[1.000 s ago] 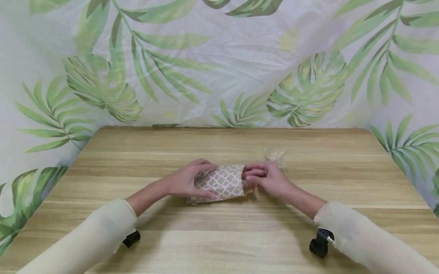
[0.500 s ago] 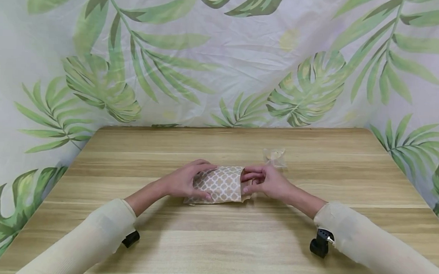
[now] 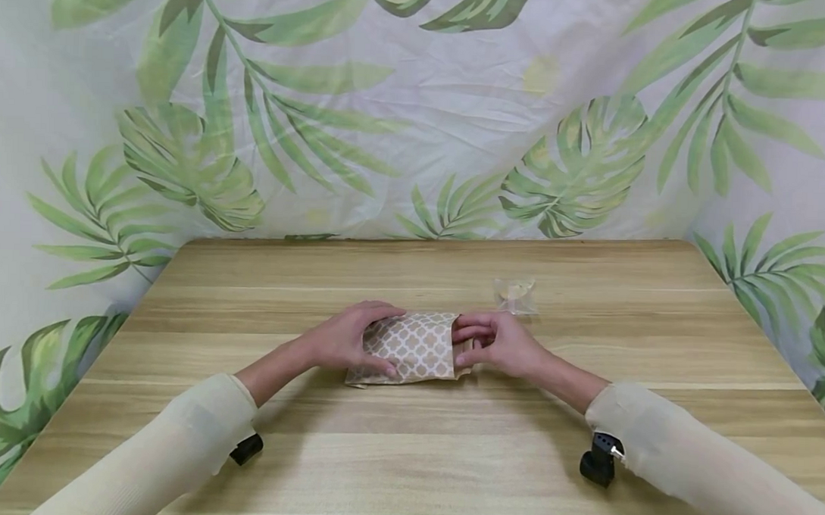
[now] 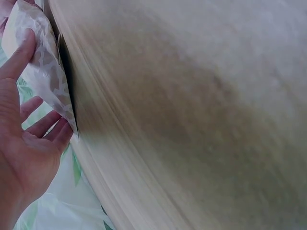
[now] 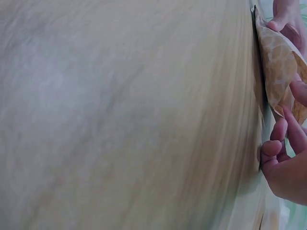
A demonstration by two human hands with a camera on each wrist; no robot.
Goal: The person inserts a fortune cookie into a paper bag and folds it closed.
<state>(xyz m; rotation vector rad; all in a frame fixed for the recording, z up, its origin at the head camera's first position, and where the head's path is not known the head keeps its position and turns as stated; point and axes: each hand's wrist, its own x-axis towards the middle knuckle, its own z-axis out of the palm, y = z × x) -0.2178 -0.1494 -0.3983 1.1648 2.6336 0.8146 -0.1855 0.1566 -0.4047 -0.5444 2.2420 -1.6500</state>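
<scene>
A small paper bag (image 3: 419, 345), tan with a white lattice pattern, lies on its side with its brown mouth towards the right. My left hand (image 3: 344, 337) holds its closed end, thumb on the near side and fingers on the far side; the left wrist view shows the thumb pressed on the paper (image 4: 45, 62). My right hand (image 3: 508, 344) is at the mouth, fingertips reaching into the opening and touching the lip. In the right wrist view, the right hand's (image 5: 290, 167) lower fingers are curled. What the bag contains is hidden.
A small clear plastic packet (image 3: 515, 295) with something pale inside lies behind the right hand. The wooden table (image 3: 405, 454) ends at a leaf-print cloth (image 3: 458, 123) at the back. Black wrist cameras (image 3: 598, 461) hang under both sleeves.
The bag's mouth has turned slightly and shifted a little left. My right fingers have moved left and further into the opening. The left hand has hardly moved.
</scene>
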